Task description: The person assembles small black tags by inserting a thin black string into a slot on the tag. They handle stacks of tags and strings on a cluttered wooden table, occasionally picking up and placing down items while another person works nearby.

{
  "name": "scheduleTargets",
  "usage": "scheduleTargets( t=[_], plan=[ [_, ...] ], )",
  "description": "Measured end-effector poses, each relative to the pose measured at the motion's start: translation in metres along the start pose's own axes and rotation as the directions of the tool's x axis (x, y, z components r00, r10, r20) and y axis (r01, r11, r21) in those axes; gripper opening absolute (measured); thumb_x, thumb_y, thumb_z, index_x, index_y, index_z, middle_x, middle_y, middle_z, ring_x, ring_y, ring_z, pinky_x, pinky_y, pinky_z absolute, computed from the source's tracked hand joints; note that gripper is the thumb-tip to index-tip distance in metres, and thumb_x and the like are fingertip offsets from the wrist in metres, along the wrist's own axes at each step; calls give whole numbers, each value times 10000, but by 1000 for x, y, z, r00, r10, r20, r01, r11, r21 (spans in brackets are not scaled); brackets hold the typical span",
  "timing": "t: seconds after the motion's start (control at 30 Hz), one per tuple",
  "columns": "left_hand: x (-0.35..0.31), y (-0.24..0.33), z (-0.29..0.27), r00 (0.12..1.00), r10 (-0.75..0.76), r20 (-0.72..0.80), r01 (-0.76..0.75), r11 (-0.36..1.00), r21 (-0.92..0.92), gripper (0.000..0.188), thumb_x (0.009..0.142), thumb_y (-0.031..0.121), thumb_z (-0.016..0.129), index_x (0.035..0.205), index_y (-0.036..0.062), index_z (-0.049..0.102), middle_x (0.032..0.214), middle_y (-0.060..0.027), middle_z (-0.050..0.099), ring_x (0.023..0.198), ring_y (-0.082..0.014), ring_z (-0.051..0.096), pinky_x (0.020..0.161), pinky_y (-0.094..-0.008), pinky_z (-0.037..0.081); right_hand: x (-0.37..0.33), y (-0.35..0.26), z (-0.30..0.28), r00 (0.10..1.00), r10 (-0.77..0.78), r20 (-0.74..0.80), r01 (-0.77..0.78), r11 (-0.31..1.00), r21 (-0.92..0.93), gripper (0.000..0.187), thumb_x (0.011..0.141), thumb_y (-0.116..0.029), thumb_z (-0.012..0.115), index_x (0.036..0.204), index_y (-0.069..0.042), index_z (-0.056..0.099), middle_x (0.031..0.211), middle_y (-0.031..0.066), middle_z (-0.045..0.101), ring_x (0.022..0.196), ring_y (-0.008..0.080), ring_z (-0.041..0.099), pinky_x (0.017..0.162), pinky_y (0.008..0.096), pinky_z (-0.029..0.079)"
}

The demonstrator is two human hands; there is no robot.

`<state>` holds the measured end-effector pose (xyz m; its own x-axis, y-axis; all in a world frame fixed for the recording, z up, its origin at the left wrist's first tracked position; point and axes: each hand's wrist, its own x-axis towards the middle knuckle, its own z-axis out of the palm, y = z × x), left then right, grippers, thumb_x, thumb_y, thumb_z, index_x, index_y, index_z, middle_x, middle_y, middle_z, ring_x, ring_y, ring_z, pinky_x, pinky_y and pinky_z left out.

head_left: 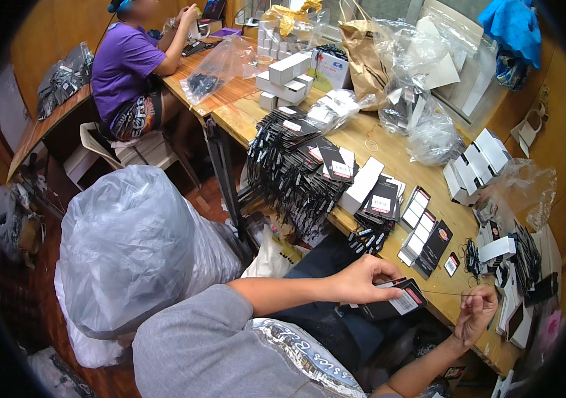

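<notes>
Above the near edge of the table, my left hand [361, 280] is closed on black hang tags [405, 300] with a white barcode label. A thin black string [443, 294] stretches from the tags to my right hand [475, 317], whose fingers pinch its far end. Just beyond lie stacks of tags with white labels [418, 233] and a black tag stack [436, 247]. One small tag [452, 265] lies alone beside a tangle of black strings [472, 257]. Farther left, a big heap of strung black tags [299, 169] hangs over the table edge.
White boxes [288, 73] stand at the back, more white boxes [476, 166] at the right. Clear plastic bags [432, 132] and a brown paper bag [364, 60] crowd the window side. A large grey plastic sack [127, 245] stands at my left. A person in purple [124, 73] sits at the far end.
</notes>
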<state>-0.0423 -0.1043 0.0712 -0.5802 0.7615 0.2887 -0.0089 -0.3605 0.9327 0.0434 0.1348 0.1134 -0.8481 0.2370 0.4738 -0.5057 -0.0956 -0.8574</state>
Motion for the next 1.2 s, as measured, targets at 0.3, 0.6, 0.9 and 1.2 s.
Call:
scheduleTargets(
  t=[0.3,0.6,0.9,1.2],
  plan=[
    [-2,-11,14,998,-48,47,49,999,-16,129,741,54,573,824,-42,548,778,-43,555,738,-63,507,660,-206,420,-8,9,43,996,30,88,-82,725,683,140,796,-134,513,823,-67,393,758,11,432,711,122,421,676,257,361],
    [0,-15,14,997,-71,20,72,997,-36,167,718,85,597,815,-39,540,719,-19,553,702,-35,475,642,-195,409,-21,13,62,998,-8,58,-33,738,674,156,757,-111,553,846,-20,463,604,73,481,430,92,410,393,187,301],
    [3,-25,6,991,-112,68,113,994,-11,164,746,91,580,857,-21,533,764,-8,552,727,-35,487,660,-188,404,-32,15,61,975,-200,-97,208,974,91,242,773,-140,530,971,0,528,639,74,488,431,57,328,372,140,235],
    [0,-27,-2,989,-147,33,144,987,71,144,745,85,580,838,-18,539,747,4,549,712,-23,472,626,-178,393,-32,-7,51,932,-334,-143,314,938,-144,273,834,-83,427,1084,22,447,719,55,434,464,48,285,399,150,235]
  ],
)
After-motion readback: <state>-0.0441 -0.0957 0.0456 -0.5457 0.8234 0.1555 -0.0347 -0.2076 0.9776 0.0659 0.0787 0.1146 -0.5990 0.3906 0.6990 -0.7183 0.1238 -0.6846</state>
